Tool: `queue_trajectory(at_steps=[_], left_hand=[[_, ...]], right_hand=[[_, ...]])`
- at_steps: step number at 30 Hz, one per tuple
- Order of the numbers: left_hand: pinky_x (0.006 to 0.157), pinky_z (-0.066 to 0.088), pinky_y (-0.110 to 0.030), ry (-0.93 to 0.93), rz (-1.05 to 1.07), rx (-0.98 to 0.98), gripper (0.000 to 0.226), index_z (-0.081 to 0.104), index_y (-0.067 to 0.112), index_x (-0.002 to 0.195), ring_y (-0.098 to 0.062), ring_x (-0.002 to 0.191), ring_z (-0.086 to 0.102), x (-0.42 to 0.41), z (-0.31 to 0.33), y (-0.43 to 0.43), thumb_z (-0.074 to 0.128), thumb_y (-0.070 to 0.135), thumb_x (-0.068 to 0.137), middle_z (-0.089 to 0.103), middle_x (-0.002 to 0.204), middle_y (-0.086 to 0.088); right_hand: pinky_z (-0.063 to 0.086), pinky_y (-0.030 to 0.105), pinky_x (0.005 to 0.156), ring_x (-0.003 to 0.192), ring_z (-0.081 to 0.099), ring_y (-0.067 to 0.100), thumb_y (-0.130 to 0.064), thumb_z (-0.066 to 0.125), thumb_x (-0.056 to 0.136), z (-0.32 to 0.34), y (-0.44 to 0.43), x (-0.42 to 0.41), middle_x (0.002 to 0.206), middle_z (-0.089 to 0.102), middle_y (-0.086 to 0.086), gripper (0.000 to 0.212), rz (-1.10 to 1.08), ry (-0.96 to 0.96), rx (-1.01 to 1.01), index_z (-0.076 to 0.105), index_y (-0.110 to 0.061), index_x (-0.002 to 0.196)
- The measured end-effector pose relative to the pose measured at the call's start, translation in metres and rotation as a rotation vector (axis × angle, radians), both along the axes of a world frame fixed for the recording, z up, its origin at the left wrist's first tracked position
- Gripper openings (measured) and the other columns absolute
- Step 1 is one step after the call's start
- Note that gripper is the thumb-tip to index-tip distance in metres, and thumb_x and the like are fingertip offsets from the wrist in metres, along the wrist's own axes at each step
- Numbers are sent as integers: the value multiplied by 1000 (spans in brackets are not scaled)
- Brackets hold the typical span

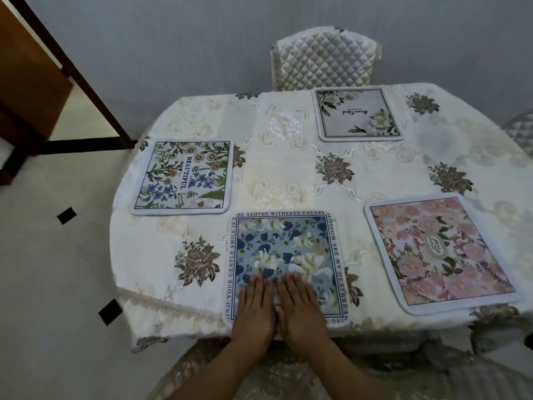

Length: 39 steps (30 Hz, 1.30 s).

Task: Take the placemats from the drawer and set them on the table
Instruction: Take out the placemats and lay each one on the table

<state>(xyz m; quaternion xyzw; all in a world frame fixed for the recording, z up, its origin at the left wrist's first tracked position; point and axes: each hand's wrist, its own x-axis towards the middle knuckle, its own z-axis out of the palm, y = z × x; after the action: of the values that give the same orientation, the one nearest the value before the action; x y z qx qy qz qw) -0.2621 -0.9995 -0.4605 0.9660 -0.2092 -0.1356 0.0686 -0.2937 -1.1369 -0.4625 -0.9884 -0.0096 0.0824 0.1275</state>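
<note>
The blue floral cloth placemat (288, 249) lies at the near edge of the cream-clothed table (282, 168). The left hand (255, 307) and right hand (302, 307) press flat on it, fingers straight, likely smoothing it. Its border reads "THE WITHERED CHERRY BLOSSOM". Left of it lies the wildflower "BEAUTIFUL" placemat (184, 177), right of it the pink rose placemat (441, 252), and beyond it the white "Beautiful" placemat (357, 114).

One wide-angle head camera, close above the near edge of the table (274, 174), faces forward and down, reaching the far chair (324, 59) and the floor (57, 269) at left.
</note>
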Motion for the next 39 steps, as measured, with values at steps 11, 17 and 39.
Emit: queue_trajectory(at_steps=[11,17,39], left_hand=[[116,0,-33,60,32,14,64,23,7,150,-23,148,4,6,-3,53,15,49,102,26,155,-13],[120,-12,-35,37,34,-138,66,-2,7,153,-28,148,-11,73,15,-2,25,39,102,-9,160,-10],[122,-1,-41,119,-144,-6,72,-12,11,152,-21,147,-18,200,10,30,12,53,99,-14,161,-11]], right_hand=[[8,37,118,151,-1,17,-51,18,100,5,-74,-18,162,18,7,65,-35,110,0,20,-13,153],[-6,35,122,151,-7,20,-53,-2,94,21,-62,72,163,0,3,72,30,122,56,3,-17,155],[8,39,122,151,1,20,-37,26,102,28,-137,151,164,2,6,63,-53,208,-20,3,-14,156]])
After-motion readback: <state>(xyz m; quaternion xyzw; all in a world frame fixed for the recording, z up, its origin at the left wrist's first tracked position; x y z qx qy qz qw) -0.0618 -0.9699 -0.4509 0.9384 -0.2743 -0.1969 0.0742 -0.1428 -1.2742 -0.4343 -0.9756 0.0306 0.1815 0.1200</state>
